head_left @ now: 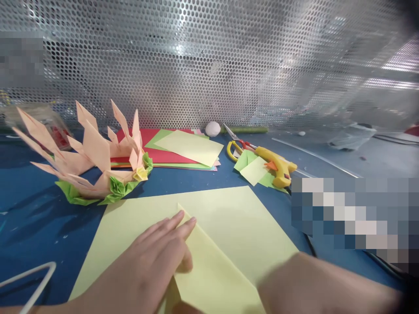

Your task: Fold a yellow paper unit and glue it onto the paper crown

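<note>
A folded pale-yellow sheet (pixel 222 279) lies in front of me on a larger pale-yellow sheet (pixel 235 218). Its slanting edge runs from a point near the middle down to the right. My left hand (pixel 157 257) rests on the folded sheet with fingers stretched out, the fingertips close to that upper point. At the lower right, my right hand (pixel 291 283) is beside the slanting edge, blurred, and its fingers are hidden. A bit of skin shows at the bottom edge; I cannot tell which hand it belongs to.
A ring of folded peach and green paper (pixel 98 174) stands left. Behind are stacked coloured sheets (pixel 190 148), a white ball (pixel 213 128), scissors (pixel 234 144) and a yellow glue gun (pixel 276 163) on paper scraps. A white cable (pixel 42 279) curves at lower left. Perforated metal (pixel 196 65) closes the back.
</note>
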### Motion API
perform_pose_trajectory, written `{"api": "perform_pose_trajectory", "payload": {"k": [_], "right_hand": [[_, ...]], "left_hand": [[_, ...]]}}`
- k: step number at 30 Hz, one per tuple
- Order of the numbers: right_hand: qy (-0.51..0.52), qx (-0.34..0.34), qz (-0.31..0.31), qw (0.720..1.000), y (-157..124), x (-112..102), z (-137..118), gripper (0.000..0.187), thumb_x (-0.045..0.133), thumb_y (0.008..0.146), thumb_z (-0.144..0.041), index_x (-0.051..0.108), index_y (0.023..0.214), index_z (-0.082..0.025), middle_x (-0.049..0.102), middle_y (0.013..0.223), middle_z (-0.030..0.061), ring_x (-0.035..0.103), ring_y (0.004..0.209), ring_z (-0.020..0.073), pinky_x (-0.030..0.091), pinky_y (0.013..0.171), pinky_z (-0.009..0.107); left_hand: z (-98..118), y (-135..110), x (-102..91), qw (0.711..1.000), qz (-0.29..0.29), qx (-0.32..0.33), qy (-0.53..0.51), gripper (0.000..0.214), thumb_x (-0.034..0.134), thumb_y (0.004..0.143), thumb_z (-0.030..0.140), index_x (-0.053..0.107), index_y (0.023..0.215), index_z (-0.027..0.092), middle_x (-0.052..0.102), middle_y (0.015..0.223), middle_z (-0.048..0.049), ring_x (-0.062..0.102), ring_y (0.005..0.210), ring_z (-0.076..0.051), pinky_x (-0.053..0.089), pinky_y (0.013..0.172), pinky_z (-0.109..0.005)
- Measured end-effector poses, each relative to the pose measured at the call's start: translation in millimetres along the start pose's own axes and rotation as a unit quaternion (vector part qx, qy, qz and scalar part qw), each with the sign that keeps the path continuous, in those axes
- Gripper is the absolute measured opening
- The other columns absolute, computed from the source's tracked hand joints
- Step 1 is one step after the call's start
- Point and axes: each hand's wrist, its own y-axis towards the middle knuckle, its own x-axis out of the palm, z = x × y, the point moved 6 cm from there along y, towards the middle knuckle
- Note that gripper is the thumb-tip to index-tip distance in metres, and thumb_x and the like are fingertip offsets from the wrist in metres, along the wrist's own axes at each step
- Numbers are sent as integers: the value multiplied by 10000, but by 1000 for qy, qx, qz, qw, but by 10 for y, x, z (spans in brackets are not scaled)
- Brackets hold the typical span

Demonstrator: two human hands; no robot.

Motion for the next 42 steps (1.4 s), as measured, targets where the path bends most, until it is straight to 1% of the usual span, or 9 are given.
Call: {"api": "perform_pose_trajectory", "payload": {"k": [3, 6, 8, 12, 16, 23, 28, 37, 42], "right_hand": [[-4, -126, -19, 992, -139, -37, -457, 312, 565, 969, -410, 746, 766, -259, 634, 758, 0, 635, 644, 130, 516, 584, 218], [-33, -254, 6, 967, -247, -79, -850, 176, 571, 948, -272, 730, 877, -252, 654, 814, 22, 632, 666, 131, 517, 599, 198], [-46, -285, 46, 956, -258, -103, -954, 150, 579, 893, -149, 695, 872, -242, 678, 776, 17, 641, 652, 133, 519, 596, 184], [-48, -263, 122, 956, -228, -136, -927, 191, 571, 889, -107, 699, 926, -244, 731, 752, -10, 688, 623, 116, 536, 615, 159], [-33, -199, 125, 972, -172, -115, -850, 340, 601, 900, -98, 647, 1186, -277, 764, 1063, 5, 734, 931, 143, 557, 839, 198], [-21, -197, 136, 971, -104, -182, -889, 238, 580, 920, -57, 684, 1014, -250, 703, 920, -9, 670, 811, 102, 517, 737, 162], [-30, -158, 42, 986, -118, -236, -873, 44, 715, 888, -207, 715, 911, -244, 636, 886, -5, 579, 697, 123, 500, 634, 211], [-13, -186, 79, 979, -92, -257, -843, 250, 602, 894, -31, 737, 840, -235, 614, 981, 17, 671, 828, 121, 526, 711, 195], [-49, -205, 111, 971, -119, -255, -829, 421, 390, 929, -29, 742, 913, -258, 569, 1122, 66, 702, 840, 149, 555, 710, 268]], "left_hand": [[14, 43, -26, 999, 6, -42, 13, 338, 356, 1013, 476, 592, 935, 247, 558, 1471, -66, 483, 1377, -249, 451, 1103, -397], [50, 46, -41, 999, 10, -26, 37, 306, 395, 1000, 382, 533, 1234, 241, 557, 1475, -55, 493, 1370, -229, 463, 1099, -391], [51, 26, -53, 999, 10, -13, 30, 451, 467, 957, 329, 407, 1395, 236, 571, 1463, -53, 522, 1347, -233, 481, 1085, -391], [-18, 2, -114, 998, 30, -61, -6, 551, 518, 930, 258, 343, 1453, 276, 597, 1431, -24, 569, 1300, -213, 496, 1066, -339], [50, 83, -132, 1000, 14, -20, -15, 695, 467, 908, 151, 228, 1532, 342, 606, 1422, 24, 572, 1294, -184, 480, 1077, -338], [72, 144, -141, 999, -13, -32, 4, 602, 421, 904, 108, 425, 1434, 393, 639, 1380, 60, 549, 1314, -144, 451, 1093, -323], [85, 124, -116, 999, -18, -39, 8, 459, 439, 885, 115, 620, 1223, 367, 616, 1413, 4, 551, 1317, -200, 471, 1075, -402], [30, 134, -108, 1000, -8, -9, -12, 531, 460, 868, 120, 557, 1344, 336, 586, 1447, -11, 576, 1291, -233, 499, 1055, -395], [-13, 155, -132, 998, -11, -66, 18, 479, 445, 914, 148, 594, 1298, 392, 588, 1442, 15, 568, 1291, -216, 483, 1064, -430]]}}
